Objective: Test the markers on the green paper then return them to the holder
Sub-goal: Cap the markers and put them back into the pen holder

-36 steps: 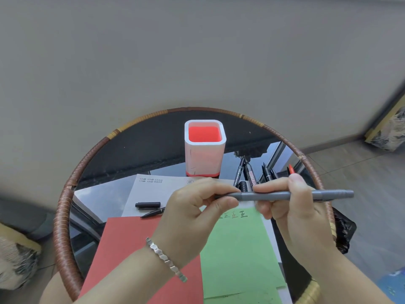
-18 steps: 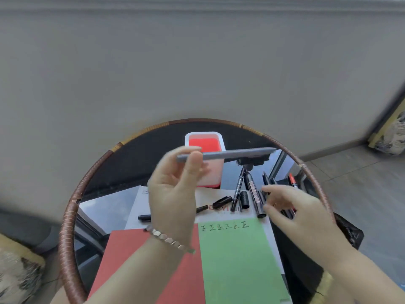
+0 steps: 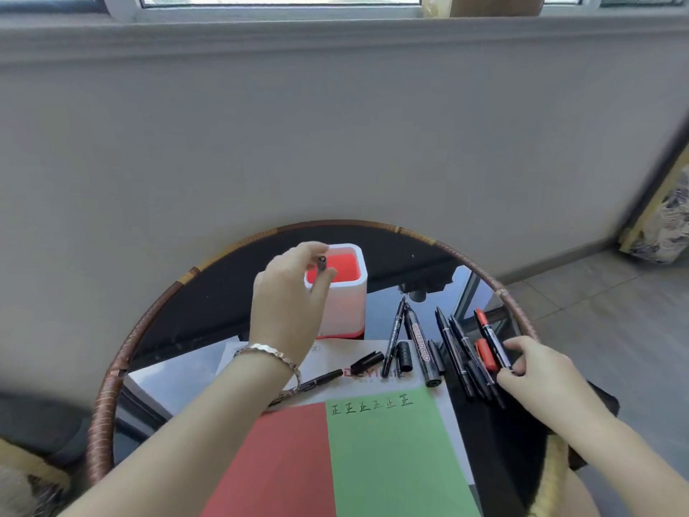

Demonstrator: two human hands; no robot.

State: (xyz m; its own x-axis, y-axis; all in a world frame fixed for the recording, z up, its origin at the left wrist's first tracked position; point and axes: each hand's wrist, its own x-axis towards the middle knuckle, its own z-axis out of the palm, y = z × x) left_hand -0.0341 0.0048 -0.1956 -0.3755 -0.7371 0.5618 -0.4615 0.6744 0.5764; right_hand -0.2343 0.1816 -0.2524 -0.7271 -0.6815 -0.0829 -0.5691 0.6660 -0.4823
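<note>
The white holder (image 3: 348,309) with a red inside stands at the back of the round table. My left hand (image 3: 289,296) hovers at its left rim, pinching a grey marker (image 3: 321,263) that points down into the opening, so only its top end shows. The green paper (image 3: 391,453) lies near me with a row of written characters along its top edge. Right of it lies a row of black markers (image 3: 453,350). My right hand (image 3: 537,371) pinches the near end of a black marker with a red cap (image 3: 490,337) that rests in that row.
A red paper (image 3: 283,460) lies left of the green one, over a white sheet (image 3: 257,352). Two more markers (image 3: 419,343), loose black caps (image 3: 404,354) and an uncapped pen (image 3: 324,378) lie on the white sheet. The table has a woven rim (image 3: 112,367); a grey wall stands behind.
My left hand carried the grey marker from level above the papers to upright over the holder. My right hand let go of it, dropped to the marker row and closed on the red-capped one.
</note>
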